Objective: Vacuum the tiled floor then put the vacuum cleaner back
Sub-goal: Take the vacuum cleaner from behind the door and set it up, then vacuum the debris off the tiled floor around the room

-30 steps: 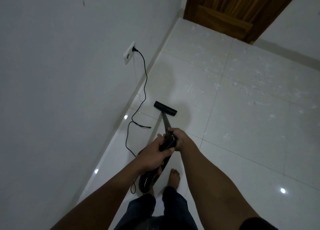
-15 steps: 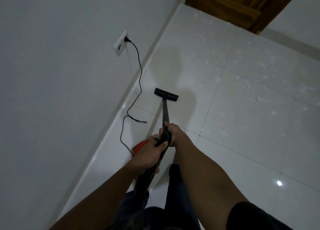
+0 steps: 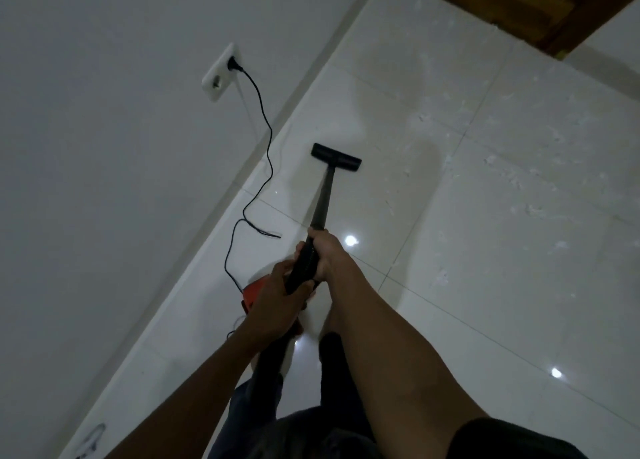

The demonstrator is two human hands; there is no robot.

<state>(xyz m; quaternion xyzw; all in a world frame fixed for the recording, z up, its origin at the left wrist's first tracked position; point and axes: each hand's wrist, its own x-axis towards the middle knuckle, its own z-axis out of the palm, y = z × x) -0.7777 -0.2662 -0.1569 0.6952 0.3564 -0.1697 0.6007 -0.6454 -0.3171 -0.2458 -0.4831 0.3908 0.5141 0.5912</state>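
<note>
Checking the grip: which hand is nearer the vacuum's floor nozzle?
Right. The right hand grips the handle closer to the nozzle; the left hand holds it further back, nearer the person.

No lettering, brand, number or sign can be read on the vacuum cleaner [image 3: 322,199] or the wall socket [image 3: 220,74].

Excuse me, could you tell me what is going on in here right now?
A person is vacuuming the tiled floor. The left hand and right hand both grip the vacuum cleaner by its black handle, with its floor head on a tile near the wall. Its cord is plugged into a wall socket. White debris lies scattered on tiles toward the wooden door, so vacuuming is not yet done.
</note>
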